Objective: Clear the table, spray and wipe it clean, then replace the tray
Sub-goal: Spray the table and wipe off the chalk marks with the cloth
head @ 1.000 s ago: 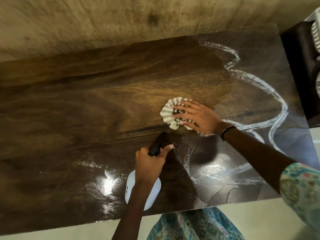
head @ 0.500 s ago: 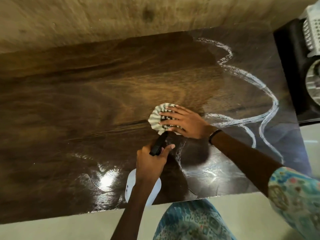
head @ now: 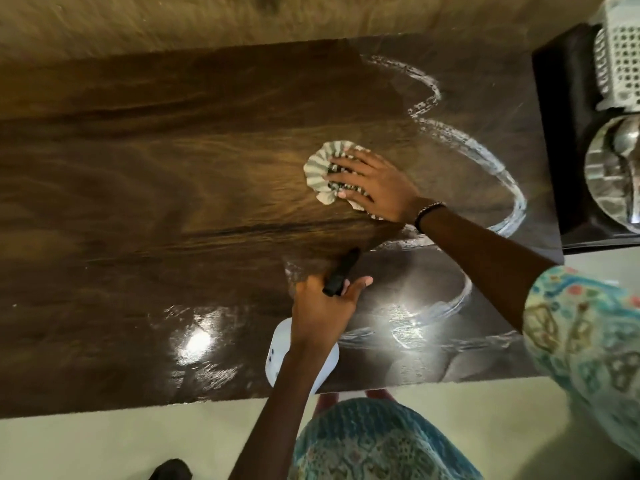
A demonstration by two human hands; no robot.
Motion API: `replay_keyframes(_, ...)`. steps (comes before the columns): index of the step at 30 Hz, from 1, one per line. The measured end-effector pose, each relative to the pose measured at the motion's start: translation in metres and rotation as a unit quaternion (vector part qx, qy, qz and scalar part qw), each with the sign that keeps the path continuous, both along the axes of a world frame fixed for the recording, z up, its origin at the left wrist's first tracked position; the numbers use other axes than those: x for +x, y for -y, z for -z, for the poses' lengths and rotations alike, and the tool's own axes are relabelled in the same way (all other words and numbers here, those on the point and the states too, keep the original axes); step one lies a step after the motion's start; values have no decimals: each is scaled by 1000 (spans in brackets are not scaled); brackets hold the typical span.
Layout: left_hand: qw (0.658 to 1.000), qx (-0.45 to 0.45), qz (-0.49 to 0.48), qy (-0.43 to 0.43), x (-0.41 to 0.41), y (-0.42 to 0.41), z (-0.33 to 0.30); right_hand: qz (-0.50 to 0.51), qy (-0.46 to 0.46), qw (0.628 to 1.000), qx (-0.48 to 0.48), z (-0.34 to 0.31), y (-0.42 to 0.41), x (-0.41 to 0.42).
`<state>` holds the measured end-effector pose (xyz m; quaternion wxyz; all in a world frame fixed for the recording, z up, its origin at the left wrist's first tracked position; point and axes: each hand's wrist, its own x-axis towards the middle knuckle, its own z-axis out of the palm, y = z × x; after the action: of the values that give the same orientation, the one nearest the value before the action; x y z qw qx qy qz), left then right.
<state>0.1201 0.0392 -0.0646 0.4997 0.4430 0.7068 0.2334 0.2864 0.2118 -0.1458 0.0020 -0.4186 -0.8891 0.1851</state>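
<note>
Streaks are the likeliest failure here. The dark wooden table is bare of clutter, and white foam trails curl across its right part — any loop the cloth misses would probably dry as a mark. Off the table's right end, a dark side surface holds a white perforated basket and a shiny metal tray; replacing that tray on a damp top could trap moisture, so drying should come first. At the table's near edge, the left hand is clamped around a white spray bottle with its black nozzle aimed over the wood — an accidental squeeze would wet ground already wiped. Near the table's middle, the right hand lies flat, fingers spread, pressing a crumpled striped cloth; bunched so small, it may smear foam rather than lift it.
</note>
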Motion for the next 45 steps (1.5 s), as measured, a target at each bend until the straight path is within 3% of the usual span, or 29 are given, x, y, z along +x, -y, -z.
replay_keyframes(2, 1000, -2, 12, 2, 15, 2, 4, -41, 5, 999, -12, -3, -3, 22)
replay_keyframes(5, 999, -14, 32, 10, 36, 8, 5, -21, 1, 1000, -18, -2, -5, 43)
replay_keyframes(9, 998, -15, 36, -54, 51, 12, 5, -11, -16, 999, -26, -4, -2, 43)
replay_keyframes(15, 998, -26, 46, -45, 52, 24, 10, -11, -14, 999, -29, -4, -2, 43)
replay_keyframes(38, 993, -53, -96, -53, 0, 55, 4, 57, -24, 998, -6, -4, 25, 13)
replay_keyframes(45, 991, -43, -117, -44, -7, 59, -5, -108, -46, 993, 16, 10, 94, -28)
